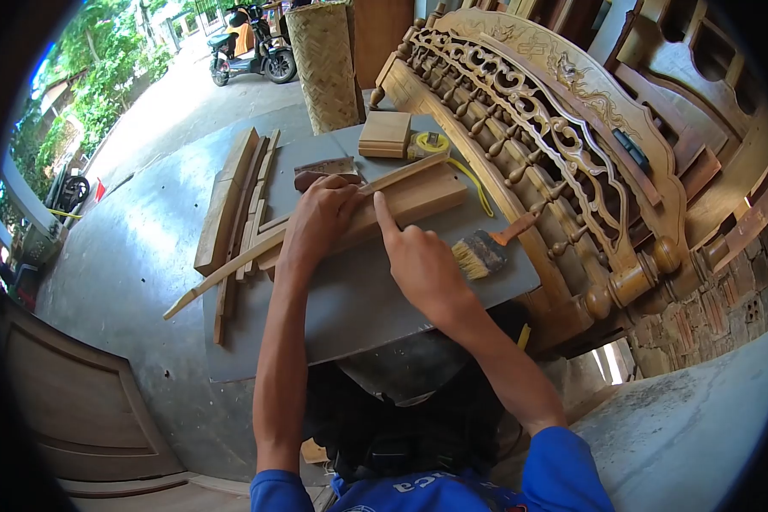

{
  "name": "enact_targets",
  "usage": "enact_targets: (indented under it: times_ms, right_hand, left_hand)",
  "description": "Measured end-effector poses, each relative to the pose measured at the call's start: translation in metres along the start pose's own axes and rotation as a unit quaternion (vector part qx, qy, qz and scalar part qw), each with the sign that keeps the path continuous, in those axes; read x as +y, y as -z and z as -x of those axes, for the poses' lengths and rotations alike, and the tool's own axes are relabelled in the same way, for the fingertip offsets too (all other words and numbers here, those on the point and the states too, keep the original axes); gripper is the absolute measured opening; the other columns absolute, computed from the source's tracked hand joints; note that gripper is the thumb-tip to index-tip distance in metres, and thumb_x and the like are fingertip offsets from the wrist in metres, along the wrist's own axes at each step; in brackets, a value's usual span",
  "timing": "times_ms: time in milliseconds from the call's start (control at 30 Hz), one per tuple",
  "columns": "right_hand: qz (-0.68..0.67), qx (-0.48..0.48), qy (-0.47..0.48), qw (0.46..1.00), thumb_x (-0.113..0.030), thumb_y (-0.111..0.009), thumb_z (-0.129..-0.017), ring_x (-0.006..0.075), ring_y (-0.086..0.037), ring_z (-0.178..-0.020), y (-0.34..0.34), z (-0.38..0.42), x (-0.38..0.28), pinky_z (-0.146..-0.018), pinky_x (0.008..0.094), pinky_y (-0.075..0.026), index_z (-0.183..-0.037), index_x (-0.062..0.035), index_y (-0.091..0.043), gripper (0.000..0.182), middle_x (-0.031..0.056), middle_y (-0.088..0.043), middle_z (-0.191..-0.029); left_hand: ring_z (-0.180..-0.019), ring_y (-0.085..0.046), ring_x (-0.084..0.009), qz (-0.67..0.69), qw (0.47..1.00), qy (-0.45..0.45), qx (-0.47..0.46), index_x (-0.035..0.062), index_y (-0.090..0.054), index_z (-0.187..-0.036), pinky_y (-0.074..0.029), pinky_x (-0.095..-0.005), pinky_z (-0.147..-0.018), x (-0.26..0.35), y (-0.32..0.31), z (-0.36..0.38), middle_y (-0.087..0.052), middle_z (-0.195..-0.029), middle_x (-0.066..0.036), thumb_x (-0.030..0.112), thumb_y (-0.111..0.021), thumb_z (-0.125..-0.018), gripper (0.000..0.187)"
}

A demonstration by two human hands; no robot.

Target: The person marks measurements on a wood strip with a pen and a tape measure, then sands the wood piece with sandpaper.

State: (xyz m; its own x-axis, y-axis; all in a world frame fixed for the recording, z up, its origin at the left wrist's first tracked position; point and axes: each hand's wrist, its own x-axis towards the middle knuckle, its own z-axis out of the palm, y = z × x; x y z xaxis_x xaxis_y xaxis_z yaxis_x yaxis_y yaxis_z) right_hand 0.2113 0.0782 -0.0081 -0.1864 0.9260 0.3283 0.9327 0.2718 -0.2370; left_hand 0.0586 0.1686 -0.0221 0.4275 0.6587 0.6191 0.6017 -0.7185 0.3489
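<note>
- Our left hand (324,213) bends its fingers over the wood at the centre of the grey work board (341,320), beside a dark wooden piece (324,173); we cannot tell whether the grip closes on anything.
- Our right hand (422,264) points its index finger, the tip at the near edge of the grooved wooden workpiece (427,194); the other fingers curl in, and we cannot tell whether they hold anything.
- The workpiece lies aslant across the middle of the board, one end toward two o'clock, the other running beneath our left hand.
- A long thin wooden strip (218,277) slants alongside, its pale tip jutting toward eight o'clock.
- At twelve o'clock on the board sit square wooden blocks (385,132); just right of them, a yellow tape measure (431,143).
- A broad paintbrush (484,254) lies at three o'clock, bristles toward our right hand.
- Toward ten o'clock, we see lengths of timber (232,200) side by side.
- Beyond the board, a carved wooden panel with turned spindles (529,136) spans one to four o'clock, while a scooter (252,55) stands outside toward eleven.
</note>
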Motion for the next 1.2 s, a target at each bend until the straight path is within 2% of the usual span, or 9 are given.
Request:
enact_targets:
  times_ms: [133,333,433,567,667,733,967,1067,1200]
  right_hand:
    - [-0.043,-0.021,-0.004,0.999,0.002,-0.044,-0.077,0.041,-0.061,-0.075,-0.005,-0.026,0.004,-0.069,0.0464,-0.05,-0.134,-0.0039,-0.032,0.059,0.0272,-0.059,-0.074]
    - [-0.192,0.005,0.017,0.981,0.002,-0.041,-0.078,0.0438,-0.058,-0.078,-0.013,-0.044,0.021,-0.07,0.0485,-0.047,-0.131,-0.0033,-0.037,0.053,0.0303,-0.058,-0.077]
    - [-0.168,0.01,-0.026,0.985,0.004,-0.042,-0.077,0.0429,-0.058,-0.076,-0.013,-0.015,0.014,-0.068,0.0493,-0.046,-0.135,-0.0041,-0.03,0.06,0.0288,-0.058,-0.077]
    - [-0.133,0.018,-0.049,0.99,0.007,-0.045,-0.075,0.0413,-0.059,-0.072,-0.014,-0.005,0.012,-0.065,0.0489,-0.047,-0.137,-0.0054,-0.024,0.067,0.0267,-0.058,-0.071]
    - [-0.12,0.081,-0.005,0.989,0.004,-0.046,-0.075,0.0361,-0.061,-0.066,-0.003,0.006,0.004,-0.06,0.0433,-0.051,-0.14,-0.006,-0.019,0.071,0.0217,-0.058,-0.071]
    - [-0.138,0.063,-0.019,0.988,0.005,-0.046,-0.075,0.0359,-0.06,-0.065,0.017,0.019,0.001,-0.06,0.0432,-0.05,-0.14,-0.0061,-0.018,0.071,0.0211,-0.058,-0.071]
    - [-0.144,0.013,-0.05,0.988,0.006,-0.046,-0.074,0.0361,-0.059,-0.061,0.018,0.08,0.015,-0.057,0.0427,-0.05,-0.139,-0.0061,-0.019,0.072,0.0198,-0.057,-0.07]
    - [-0.18,-0.01,-0.089,0.98,0.009,-0.041,-0.078,0.0378,-0.057,-0.06,0.022,0.1,0.011,-0.055,0.046,-0.042,-0.138,-0.0058,-0.024,0.065,0.0242,-0.054,-0.064]
    - [-0.174,-0.021,-0.082,0.981,0.009,-0.043,-0.077,0.036,-0.057,-0.058,0.026,0.117,0.01,-0.055,0.0444,-0.045,-0.138,-0.0057,-0.024,0.065,0.0213,-0.054,-0.065]
  left_hand:
    - [-0.083,-0.058,-0.0314,0.027,0.999,0.039,-0.002,-0.0006,-0.066,-0.088,-0.046,-0.0384,-0.076,0.01,0.004,-0.006,-0.062,-0.089,-0.015,0.011,-0.058,-0.08,0.016]
    - [-0.079,-0.06,-0.0297,0.018,0.997,0.059,0.039,0.0013,-0.067,-0.084,-0.047,-0.0368,-0.074,0.015,-0.001,0.004,-0.062,-0.086,-0.014,0.011,-0.064,-0.074,0.015]
    - [-0.079,-0.06,-0.0288,0.059,0.992,0.111,0.026,0.0035,-0.069,-0.079,-0.047,-0.0357,-0.073,0.027,-0.002,0.002,-0.063,-0.085,-0.012,0.012,-0.066,-0.071,0.012]
    - [-0.078,-0.061,-0.0281,0.0,0.993,0.106,0.055,0.0043,-0.069,-0.077,-0.048,-0.0364,-0.071,0.032,-0.008,0.003,-0.064,-0.084,-0.011,0.013,-0.067,-0.069,0.012]
    - [-0.078,-0.061,-0.0279,-0.024,0.987,0.137,0.083,0.0044,-0.069,-0.076,-0.047,-0.0366,-0.071,0.025,-0.01,0.0,-0.064,-0.084,-0.01,0.013,-0.067,-0.068,0.012]
    - [-0.08,-0.061,-0.028,-0.016,0.982,0.171,0.077,0.0042,-0.068,-0.075,-0.047,-0.0364,-0.071,0.024,-0.006,-0.001,-0.064,-0.085,-0.01,0.012,-0.067,-0.069,0.01]
    - [-0.079,-0.06,-0.0285,0.029,0.989,0.119,0.08,0.0011,-0.065,-0.075,-0.047,-0.0362,-0.072,0.025,-0.004,-0.001,-0.063,-0.087,-0.011,0.008,-0.066,-0.068,0.01]
    - [-0.079,-0.06,-0.0292,0.043,0.989,0.121,0.071,0.0002,-0.065,-0.076,-0.047,-0.0364,-0.073,0.017,-0.006,0.0,-0.063,-0.087,-0.013,0.007,-0.066,-0.068,0.01]
    - [-0.076,-0.061,-0.0301,0.067,0.989,0.114,0.063,-0.0014,-0.064,-0.076,-0.048,-0.0354,-0.071,0.016,-0.007,0.001,-0.064,-0.085,-0.014,0.005,-0.065,-0.069,0.01]
